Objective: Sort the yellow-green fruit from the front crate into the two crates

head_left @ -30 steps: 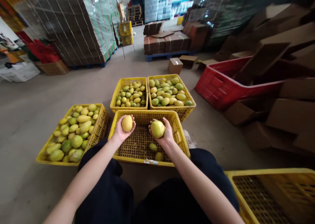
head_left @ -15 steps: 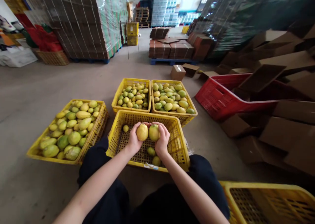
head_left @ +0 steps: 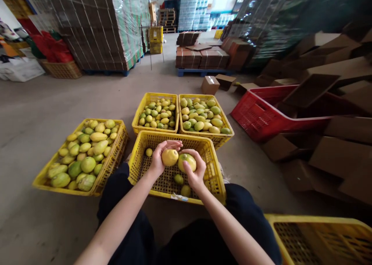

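Note:
My left hand cradles a yellow lemon, its fingers stretched out behind the fruit. My right hand is wrapped round a greenish-yellow lemon, thumb across its near side. Both hands are above a yellow plastic crate between my knees. On its mesh floor lie a small yellow lemon at the left and two greener lemons, one green and one partly under the rim.
Two yellow crates of lemons, left and right, stand just beyond. Another full crate is at my left. A yellow crate sits by my right knee. A red crate and cardboard boxes crowd the right.
The hands have moved slightly apart at the fingers. My right hand has turned its lemon, bringing the thumb over it; the left lemon has tilted so its tip points right.

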A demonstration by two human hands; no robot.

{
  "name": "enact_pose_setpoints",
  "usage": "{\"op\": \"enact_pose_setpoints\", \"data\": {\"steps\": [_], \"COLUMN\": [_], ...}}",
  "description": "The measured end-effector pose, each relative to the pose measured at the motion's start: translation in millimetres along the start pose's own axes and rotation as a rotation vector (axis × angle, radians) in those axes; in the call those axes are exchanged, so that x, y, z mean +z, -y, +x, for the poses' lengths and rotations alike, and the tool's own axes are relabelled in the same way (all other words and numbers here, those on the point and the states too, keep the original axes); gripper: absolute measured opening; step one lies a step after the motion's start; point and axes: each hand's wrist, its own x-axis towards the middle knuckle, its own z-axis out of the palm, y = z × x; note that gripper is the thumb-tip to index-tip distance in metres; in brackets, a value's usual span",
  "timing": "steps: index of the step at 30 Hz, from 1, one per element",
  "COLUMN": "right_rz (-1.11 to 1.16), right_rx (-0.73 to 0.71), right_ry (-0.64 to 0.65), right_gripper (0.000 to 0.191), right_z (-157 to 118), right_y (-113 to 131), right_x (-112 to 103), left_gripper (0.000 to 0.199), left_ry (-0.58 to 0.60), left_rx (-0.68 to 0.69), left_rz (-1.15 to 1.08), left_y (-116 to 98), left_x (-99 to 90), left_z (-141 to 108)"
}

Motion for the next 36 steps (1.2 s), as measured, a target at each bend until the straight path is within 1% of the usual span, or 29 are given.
{"op": "enact_pose_setpoints", "data": {"steps": [5, 8, 11, 13, 15, 16, 18, 21, 26, 29, 33, 36], "right_rz": [0.035, 0.058, 0.157, 0.306, 0.467, 0.529, 0.605, 0.649, 0.648, 0.645, 0.620, 0.593], "right_rx": [0.043, 0.131, 0.335, 0.510, 0.653, 0.702, 0.755, 0.793, 0.857, 0.881, 0.908, 0.913], "right_ry": [-0.032, -0.077, -0.109, -0.091, -0.071, -0.070, -0.089, -0.120, -0.159, -0.179, -0.153, -0.127], "right_gripper": [0.017, 0.019, 0.025, 0.033, 0.039, 0.039, 0.033, 0.029, 0.032, 0.032, 0.026, 0.029], "right_z": [0, 2, 7, 11, 14, 15, 17, 19, 17, 17, 20, 20], "right_y": [1, -3, -11, -17, -22, -24, -26, -31, -42, -44, -40, -38], "right_x": [2, 7, 13, 16, 18, 19, 19, 19, 19, 19, 17, 16], "left_gripper": [0.032, 0.032, 0.030, 0.028, 0.028, 0.029, 0.031, 0.033, 0.037, 0.037, 0.038, 0.035], "left_ry": [-0.004, -0.085, -0.254, -0.370, -0.442, -0.460, -0.469, -0.467, -0.465, -0.475, -0.477, -0.458], "left_rx": [-0.153, -0.214, -0.248, -0.256, -0.256, -0.254, -0.250, -0.250, -0.283, -0.287, -0.289, -0.252], "left_rz": [-0.026, -0.090, -0.253, -0.360, -0.409, -0.413, -0.403, -0.378, -0.350, -0.342, -0.347, -0.366], "left_y": [0, 0, 2, 3, 3, 3, 4, 5, 8, 7, 8, 8], "left_x": [0.4, 0.4, -2.1, -4.7, -6.6, -7.1, -7.0, -5.6, -5.4, -5.6, -5.3, -5.3], "left_z": [3, 6, 9, 10, 10, 10, 11, 11, 10, 10, 10, 10]}}
